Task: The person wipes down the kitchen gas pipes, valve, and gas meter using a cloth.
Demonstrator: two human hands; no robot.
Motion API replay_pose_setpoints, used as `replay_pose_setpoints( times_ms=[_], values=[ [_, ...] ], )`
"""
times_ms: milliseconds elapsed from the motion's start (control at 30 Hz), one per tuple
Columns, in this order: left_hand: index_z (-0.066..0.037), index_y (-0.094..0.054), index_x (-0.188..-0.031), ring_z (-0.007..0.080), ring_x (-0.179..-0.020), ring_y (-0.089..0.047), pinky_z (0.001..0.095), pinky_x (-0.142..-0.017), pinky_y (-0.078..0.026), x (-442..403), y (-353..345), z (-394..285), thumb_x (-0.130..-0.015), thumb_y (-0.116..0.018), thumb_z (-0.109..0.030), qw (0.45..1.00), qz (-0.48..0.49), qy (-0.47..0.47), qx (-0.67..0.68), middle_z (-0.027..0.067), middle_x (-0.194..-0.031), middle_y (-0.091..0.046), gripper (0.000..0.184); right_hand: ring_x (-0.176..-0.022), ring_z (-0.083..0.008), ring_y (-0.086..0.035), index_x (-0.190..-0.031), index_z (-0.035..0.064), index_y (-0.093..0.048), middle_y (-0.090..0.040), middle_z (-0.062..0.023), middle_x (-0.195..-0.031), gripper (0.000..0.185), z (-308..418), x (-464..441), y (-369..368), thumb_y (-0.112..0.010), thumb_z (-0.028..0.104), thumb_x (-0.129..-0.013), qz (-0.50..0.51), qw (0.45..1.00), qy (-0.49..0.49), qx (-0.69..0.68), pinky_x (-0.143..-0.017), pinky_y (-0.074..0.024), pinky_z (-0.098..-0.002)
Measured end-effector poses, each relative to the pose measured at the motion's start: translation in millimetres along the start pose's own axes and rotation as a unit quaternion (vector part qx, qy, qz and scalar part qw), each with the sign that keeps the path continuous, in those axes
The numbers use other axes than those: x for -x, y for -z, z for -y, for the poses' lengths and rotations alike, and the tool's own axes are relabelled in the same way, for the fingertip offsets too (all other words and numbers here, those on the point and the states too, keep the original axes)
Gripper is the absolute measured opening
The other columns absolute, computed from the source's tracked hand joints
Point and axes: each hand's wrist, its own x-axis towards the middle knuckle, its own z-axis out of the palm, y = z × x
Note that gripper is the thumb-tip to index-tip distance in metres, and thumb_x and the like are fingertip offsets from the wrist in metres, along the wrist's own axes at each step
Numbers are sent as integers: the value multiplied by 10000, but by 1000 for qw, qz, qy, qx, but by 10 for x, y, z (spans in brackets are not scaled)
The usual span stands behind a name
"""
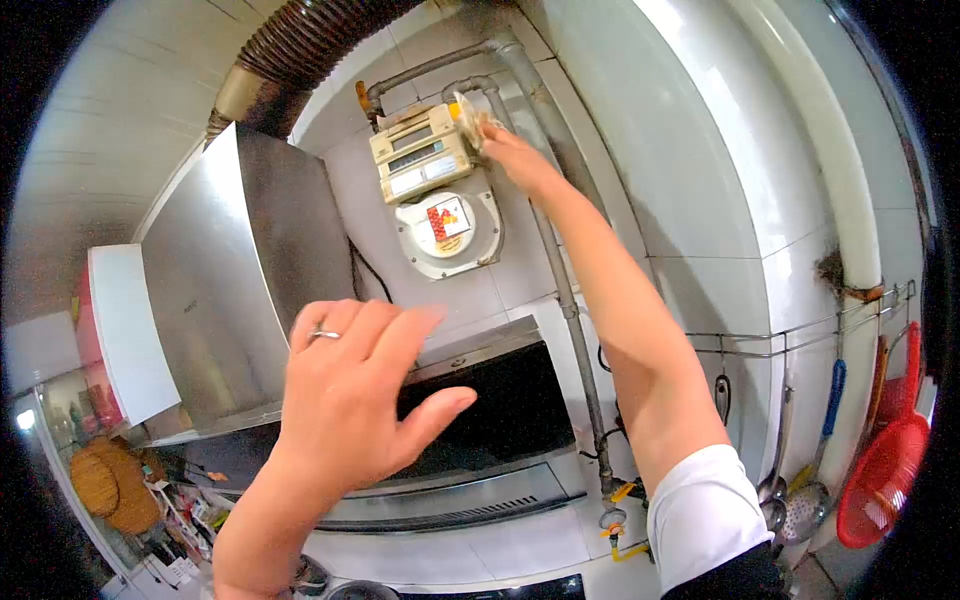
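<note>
High on the tiled wall, my right hand (515,155) is closed on a pale cloth (470,122). The cloth is up against the right side of a cream gas meter (421,150), near its pipe joint. A round lower housing (450,240) with a red and white label sits under the meter's display. My left hand (350,390), with a ring on one finger, is raised in front of the range hood. Its thumb stands apart from the fingers, and nothing is in it.
Grey gas pipes (555,265) run down the wall to a valve with yellow handles (625,490). At left is the steel range hood (210,290) with a brown duct (300,45). A wire rack (780,345) at right holds utensils and a red strainer (885,480).
</note>
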Motion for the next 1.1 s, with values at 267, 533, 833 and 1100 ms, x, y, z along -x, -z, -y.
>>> replay_pose_setpoints(
  times_ms=[267, 533, 833, 1100],
  values=[
    [-82, -629, -1002, 291, -755, -549, 397, -793, -381, -10, -14, -33, -819, -521, -566, 992, 99, 48, 60, 80, -778, -578, 528, -1176, -240, -501, -1308, 94, -494, -526, -124, -1300, 410, -163, -303, -346, -480, 224, -919, -40, 987, 82, 133, -993, -356, -315],
    [-85, -631, -987, 299, -768, -548, 389, -773, -397, -31, 6, -63, -760, -587, -580, 991, 101, 47, 77, 84, -784, -574, 546, -897, -321, -597, -962, 109, -702, -655, -145, -906, 227, -283, 143, -176, -568, 75, -781, -138, 917, 240, 287, -801, -474, -419],
    [-96, -623, -990, 289, -768, -555, 379, -718, -421, 12, 32, -35, -692, -690, -515, 986, 105, 58, 113, 80, -782, -570, 518, -925, -244, -627, -1026, 43, -675, -650, -139, -1028, 239, -113, -8, 209, -588, 93, -809, -195, 974, 20, 117, -801, -476, -344],
    [-80, -608, -1003, 287, -753, -558, 369, -681, -431, 26, 31, -1, -654, -731, -471, 987, 91, 33, 128, 82, -781, -569, 538, -1081, -281, -562, -1219, 77, -546, -601, -135, -1167, 359, -275, -411, -289, -485, 172, -879, -12, 967, 40, 253, -928, -414, -344]
  ],
)
